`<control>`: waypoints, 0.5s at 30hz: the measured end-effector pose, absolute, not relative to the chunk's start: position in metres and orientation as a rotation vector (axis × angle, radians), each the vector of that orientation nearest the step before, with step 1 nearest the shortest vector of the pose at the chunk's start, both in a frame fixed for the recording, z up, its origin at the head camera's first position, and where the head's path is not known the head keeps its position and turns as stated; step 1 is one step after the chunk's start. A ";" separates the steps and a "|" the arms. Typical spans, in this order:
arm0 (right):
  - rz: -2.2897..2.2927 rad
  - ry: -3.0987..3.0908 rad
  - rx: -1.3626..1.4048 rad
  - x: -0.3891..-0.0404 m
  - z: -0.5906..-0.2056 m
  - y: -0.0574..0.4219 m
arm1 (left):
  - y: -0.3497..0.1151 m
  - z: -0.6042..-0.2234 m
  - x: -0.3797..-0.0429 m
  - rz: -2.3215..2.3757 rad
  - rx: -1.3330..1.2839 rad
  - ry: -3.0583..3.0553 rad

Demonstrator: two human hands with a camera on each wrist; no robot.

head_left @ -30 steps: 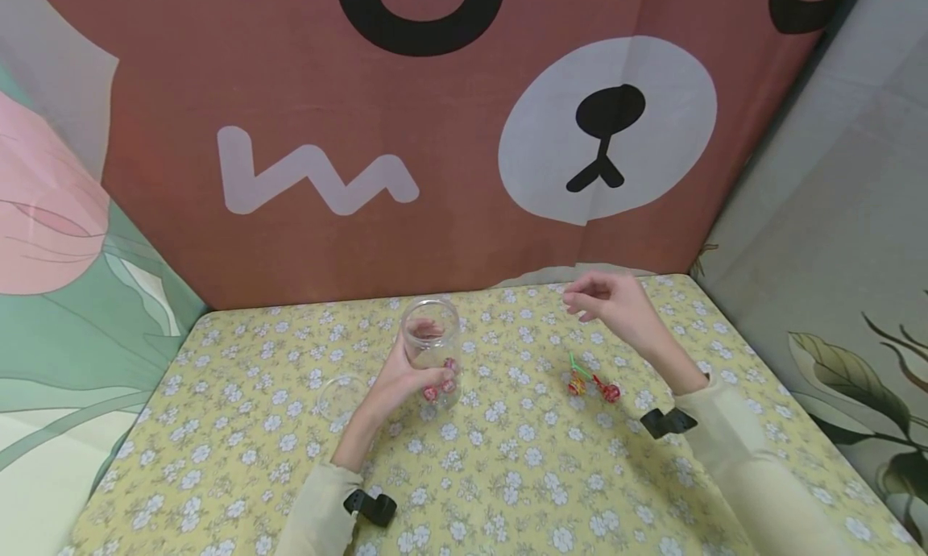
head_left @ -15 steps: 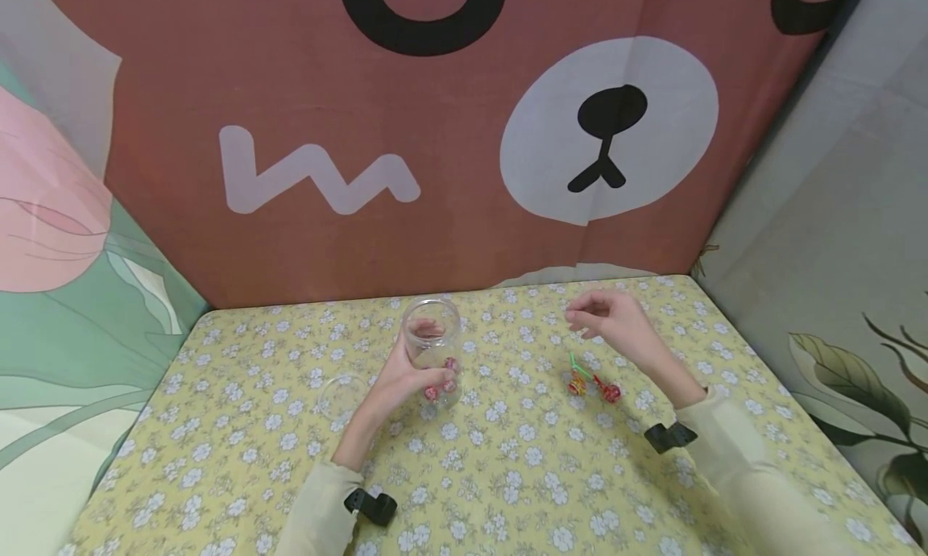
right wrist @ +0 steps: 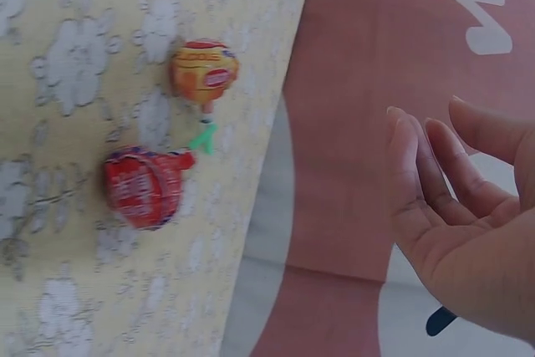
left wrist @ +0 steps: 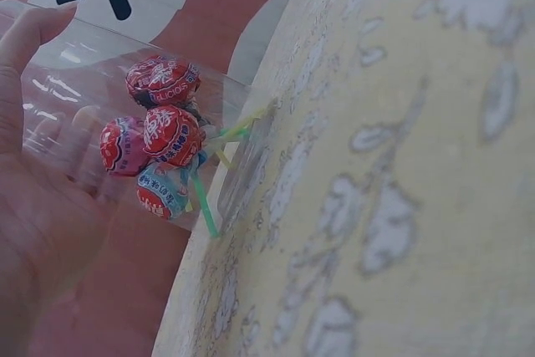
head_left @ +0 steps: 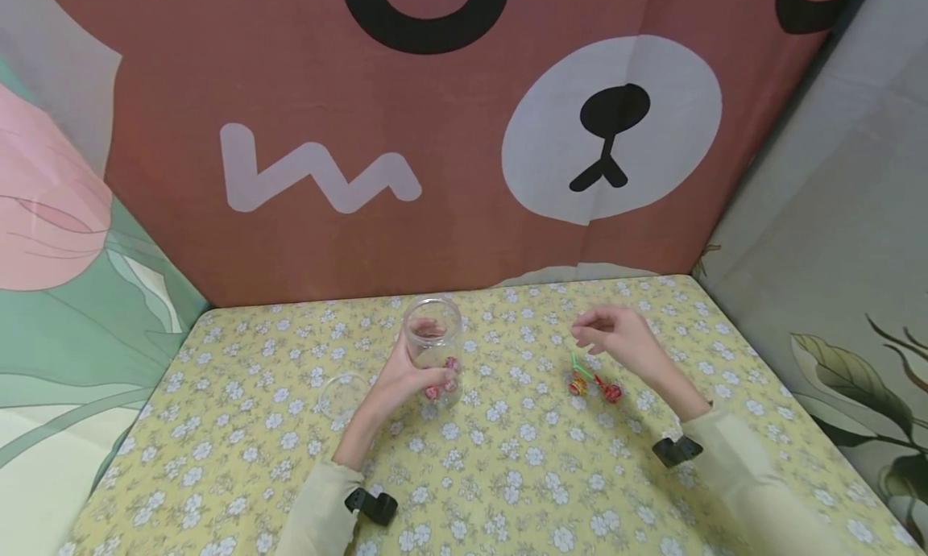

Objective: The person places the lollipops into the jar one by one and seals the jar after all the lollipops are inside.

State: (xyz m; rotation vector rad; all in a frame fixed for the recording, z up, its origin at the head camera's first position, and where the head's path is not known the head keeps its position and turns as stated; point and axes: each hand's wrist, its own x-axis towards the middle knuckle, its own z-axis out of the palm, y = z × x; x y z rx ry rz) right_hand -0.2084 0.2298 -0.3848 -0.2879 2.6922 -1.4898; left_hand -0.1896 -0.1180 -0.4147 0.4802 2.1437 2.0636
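round yellow-wrapped lollipop [head_left: 577, 387] and round red-wrapped lollipop [head_left: 613, 393] seen below the bare right hand [head_left: 616, 338]

both sweets are laid side by side on the yellow flowered tablecloth [head_left: 507, 475], at about six to seven o'clock from the right hand, which is much nearer to them than the left. the yellow one's stick is aimed near twelve, the red one's near ten; whether the sticks are touching cannot be told. by the right hand nothing is held: its fingers are loosely bent, the thumb apart.

at nine o'clock from it, a clear cylindrical plastic jar [head_left: 444, 350] is clasped by the left hand [head_left: 395, 383], mouth upward; several wrapped lollipops [left wrist: 171, 135] are contained inside. at the jar's eight o'clock, a clear round lid [head_left: 343, 396] is seen on the cloth. beyond, a reddish-brown printed backdrop [head_left: 326, 250] is hung.
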 end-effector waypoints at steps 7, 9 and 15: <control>-1.484 2.648 -0.276 -0.204 -0.400 0.234 | -0.117 -0.414 -0.189 2.067 0.473 2.138; -1.483 2.620 -0.258 -0.202 -0.402 0.235 | -0.117 -0.414 -0.189 2.074 0.475 2.130; -1.379 2.608 -0.251 -0.197 -0.409 0.241 | -0.117 -0.415 -0.190 2.083 0.479 2.117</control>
